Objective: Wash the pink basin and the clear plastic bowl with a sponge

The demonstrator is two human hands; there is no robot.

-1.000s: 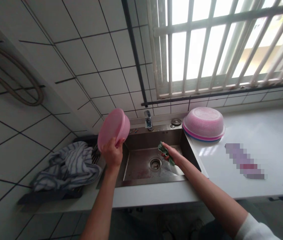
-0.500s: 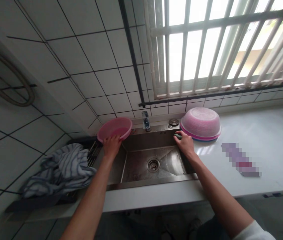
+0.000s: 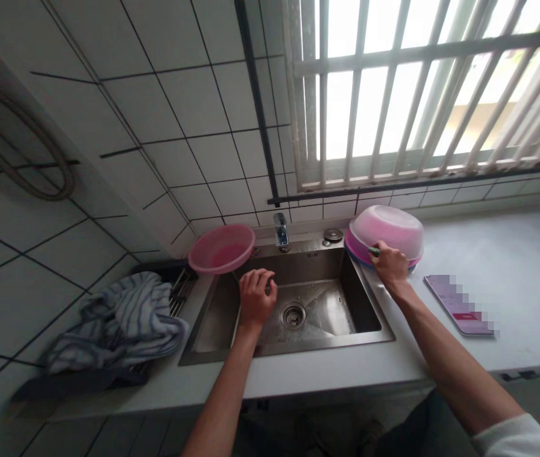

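My right hand is closed around a small green object, its kind unclear, and rests against the front rim of a stack of upturned pink and whitish plastic basins. The top basin looks slightly tilted. Over the left part of the steel sink hovers my left hand, fingers curved and thumb apart, with nothing visible in it. A pink basin sits at the sink's back left corner, a little beyond that hand.
A chrome faucet stands behind the sink, with a round metal drain cover beside it. A striped cloth lies over a dark rack at the left. On the right counter lies a phone, partly pixelated.
My left hand has let go of the pink basin's rim and moved right over the sink. My right hand has moved right with the green object, from the sink's edge to the stacked basins.
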